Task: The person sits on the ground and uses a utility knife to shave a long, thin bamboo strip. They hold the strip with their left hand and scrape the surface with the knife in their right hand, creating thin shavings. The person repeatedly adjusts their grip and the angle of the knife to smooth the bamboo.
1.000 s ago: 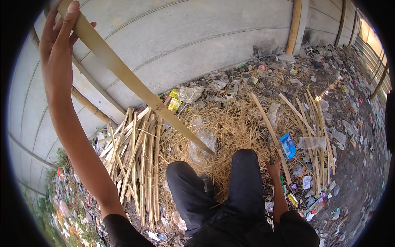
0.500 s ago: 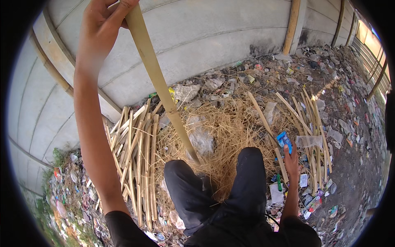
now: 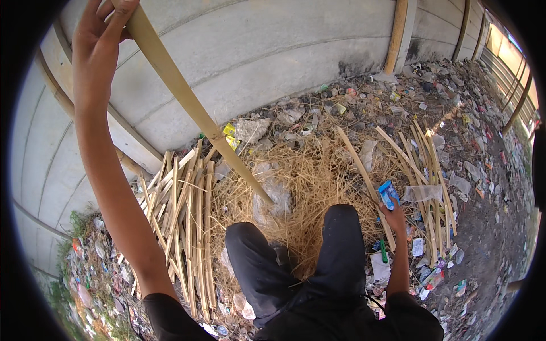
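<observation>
While the left hand [image 3: 99, 34] grips a bamboo strip [image 3: 193, 108] at eleven o'clock, positioning seems underway. The right hand [image 3: 396, 213] clutches a blue packet [image 3: 388, 193]; lowering needs care.

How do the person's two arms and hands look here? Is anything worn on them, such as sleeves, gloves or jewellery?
Both arms are bare from the hands to the upper arms. The left hand and the right hand wear no gloves, and no ring, watch or bracelet shows. Short black sleeves of a dark top cover only the parts near the shoulders. The fingers are uncovered.

Slat pile [image 3: 182, 221] left, straw [image 3: 310, 187] centre
</observation>
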`<state>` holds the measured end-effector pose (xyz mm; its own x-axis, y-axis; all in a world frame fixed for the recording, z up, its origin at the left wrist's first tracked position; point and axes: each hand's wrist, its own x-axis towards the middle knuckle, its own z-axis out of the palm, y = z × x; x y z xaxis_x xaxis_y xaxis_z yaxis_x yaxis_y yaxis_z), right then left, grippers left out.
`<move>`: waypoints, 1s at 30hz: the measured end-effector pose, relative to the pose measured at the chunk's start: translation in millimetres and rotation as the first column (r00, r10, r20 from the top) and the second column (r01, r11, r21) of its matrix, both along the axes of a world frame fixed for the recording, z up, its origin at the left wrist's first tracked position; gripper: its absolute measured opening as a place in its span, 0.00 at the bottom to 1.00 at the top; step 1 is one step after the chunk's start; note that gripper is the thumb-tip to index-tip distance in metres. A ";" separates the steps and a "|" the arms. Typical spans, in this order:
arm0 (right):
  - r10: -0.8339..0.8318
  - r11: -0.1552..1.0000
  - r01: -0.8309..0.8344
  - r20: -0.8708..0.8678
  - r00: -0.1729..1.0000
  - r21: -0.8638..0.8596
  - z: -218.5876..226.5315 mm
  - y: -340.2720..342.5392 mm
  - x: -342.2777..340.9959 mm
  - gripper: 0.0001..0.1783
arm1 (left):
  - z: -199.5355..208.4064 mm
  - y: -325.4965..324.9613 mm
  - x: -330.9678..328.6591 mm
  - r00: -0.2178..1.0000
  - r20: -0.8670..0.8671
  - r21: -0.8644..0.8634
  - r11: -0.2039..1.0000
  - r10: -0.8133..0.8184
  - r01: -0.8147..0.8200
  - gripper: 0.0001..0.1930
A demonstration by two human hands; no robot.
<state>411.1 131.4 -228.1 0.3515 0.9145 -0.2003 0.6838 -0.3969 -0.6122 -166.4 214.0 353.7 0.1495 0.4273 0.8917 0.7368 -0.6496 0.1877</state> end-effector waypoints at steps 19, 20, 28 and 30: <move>0.144 0.977 0.044 -0.803 0.578 0.207 178.9 21.5 -145.5 0.27 | -13.0 59.9 33.5 0.604 0.578 0.017 0.748 -0.549 0.664 0.15; 0.213 0.963 0.060 -0.882 0.420 0.261 191.9 23.6 -169.9 0.26 | -12.3 61.2 44.5 0.616 0.557 0.004 0.743 -0.557 0.669 0.16; 0.433 0.875 -0.298 -0.892 0.130 0.381 332.4 24.3 -322.6 0.25 | -4.7 78.8 70.4 0.740 0.396 0.016 0.810 -0.544 0.587 0.15; 0.488 0.848 -0.328 -0.855 0.178 0.416 345.7 28.8 -332.6 0.26 | -5.3 94.0 65.9 0.770 0.337 0.062 0.829 -0.542 0.556 0.15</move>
<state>78.5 160.3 117.6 -0.4236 0.9057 0.0178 -0.3161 -0.1294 -0.9399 -100.5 308.0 348.3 0.0735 0.3982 0.9144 0.1474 -0.9111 0.3849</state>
